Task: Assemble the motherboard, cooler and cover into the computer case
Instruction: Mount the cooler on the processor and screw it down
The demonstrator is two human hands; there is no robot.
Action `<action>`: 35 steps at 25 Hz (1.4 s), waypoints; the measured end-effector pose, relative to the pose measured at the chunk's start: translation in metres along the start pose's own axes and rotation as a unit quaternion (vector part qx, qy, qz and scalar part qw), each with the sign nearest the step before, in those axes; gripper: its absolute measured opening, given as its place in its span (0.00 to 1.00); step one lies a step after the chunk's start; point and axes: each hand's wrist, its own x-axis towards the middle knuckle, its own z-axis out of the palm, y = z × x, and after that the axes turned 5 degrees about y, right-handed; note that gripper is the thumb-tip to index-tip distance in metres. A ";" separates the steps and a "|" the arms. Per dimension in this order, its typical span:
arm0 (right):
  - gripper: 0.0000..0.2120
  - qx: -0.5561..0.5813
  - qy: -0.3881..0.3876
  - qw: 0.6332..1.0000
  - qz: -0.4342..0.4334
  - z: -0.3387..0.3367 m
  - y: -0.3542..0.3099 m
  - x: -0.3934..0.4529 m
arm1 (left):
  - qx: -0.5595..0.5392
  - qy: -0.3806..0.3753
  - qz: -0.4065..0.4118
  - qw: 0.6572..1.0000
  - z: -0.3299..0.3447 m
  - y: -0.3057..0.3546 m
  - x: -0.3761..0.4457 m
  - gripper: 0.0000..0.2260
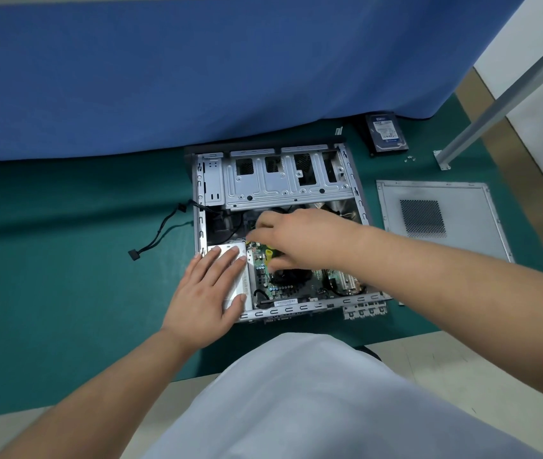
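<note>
**Hands inside the open case**

A green surface point(64, 243) lay below a blue drape, with the case point(276, 233) open on it, long axis running away from the person. The board point(283, 283) sat in its near half. The left hand point(210, 293) pressed flat, fingers straight, on a white box. The right hand point(293, 240) curled directly over the board, apparently pinching a yellow-green piece point(271, 252). The cover point(442, 220) lay flat to the right, nearer the right hand.
</note>
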 end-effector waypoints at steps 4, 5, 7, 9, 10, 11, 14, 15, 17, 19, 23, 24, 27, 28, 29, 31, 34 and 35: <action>0.16 0.006 -0.026 0.999 -0.027 -0.008 0.008 -0.007 | 0.002 -0.001 0.000 1.000 0.000 0.000 0.000 0.28; 0.13 -0.012 -0.008 1.000 -0.014 -0.004 0.005 -0.007 | 0.002 0.001 0.002 1.000 0.000 0.001 0.000 0.28; 0.18 -0.066 0.039 0.997 0.028 0.001 -0.002 -0.006 | 0.001 0.003 0.003 1.000 0.000 0.000 0.000 0.28; 0.23 -0.125 0.080 0.987 0.063 0.009 -0.012 -0.006 | -0.001 0.002 0.004 1.000 0.000 0.000 0.000 0.28; 0.24 -0.129 0.091 0.984 0.079 0.013 -0.015 -0.005 | -0.001 0.003 0.003 1.000 0.000 0.000 0.000 0.28; 0.24 -0.116 0.086 0.985 0.092 0.016 -0.014 -0.004 | 0.000 0.003 0.002 1.000 0.000 0.000 0.000 0.28; 0.19 0.014 0.021 0.999 0.047 0.006 -0.001 -0.003 | 0.003 0.001 0.002 1.000 -0.001 0.000 0.000 0.28; 0.19 0.049 -0.003 0.999 0.017 0.000 0.005 -0.004 | 0.003 0.000 0.001 1.000 -0.001 0.000 0.000 0.27; 0.19 0.070 -0.032 0.997 -0.014 -0.011 0.014 -0.007 | 0.003 -0.002 0.000 1.000 0.000 0.000 0.000 0.27; 0.17 0.046 -0.032 0.998 -0.004 -0.013 0.013 -0.007 | 0.001 0.000 0.001 1.000 0.001 0.000 0.000 0.27; 0.21 -0.105 0.058 0.992 0.043 0.002 -0.011 0.000 | -0.003 0.008 0.006 1.000 0.002 -0.001 0.001 0.28; 0.23 -0.135 0.075 0.986 0.061 0.005 -0.017 0.001 | -0.004 0.009 0.007 1.000 0.002 -0.001 0.001 0.28; 0.25 -0.136 0.096 0.981 0.096 0.011 -0.020 0.003 | -0.010 0.011 0.003 1.000 0.001 0.000 0.000 0.28; 0.25 -0.113 0.088 0.985 0.097 0.013 -0.018 0.003 | -0.009 0.009 0.002 1.000 0.000 0.001 0.000 0.28; 0.25 -0.083 0.077 0.989 0.095 0.015 -0.016 0.003 | -0.010 0.006 0.002 1.000 0.000 0.001 0.000 0.28; 0.23 -0.016 0.060 0.994 0.089 0.018 -0.013 0.001 | -0.010 -0.005 -0.001 1.000 -0.002 0.001 0.001 0.28; 0.18 0.065 0.049 0.990 0.114 0.017 -0.002 -0.007 | -0.024 -0.020 -0.011 0.999 -0.005 0.003 0.000 0.28; 0.16 0.098 0.049 0.984 0.139 0.016 0.005 -0.011 | -0.032 -0.032 -0.021 0.999 -0.008 0.004 0.002 0.28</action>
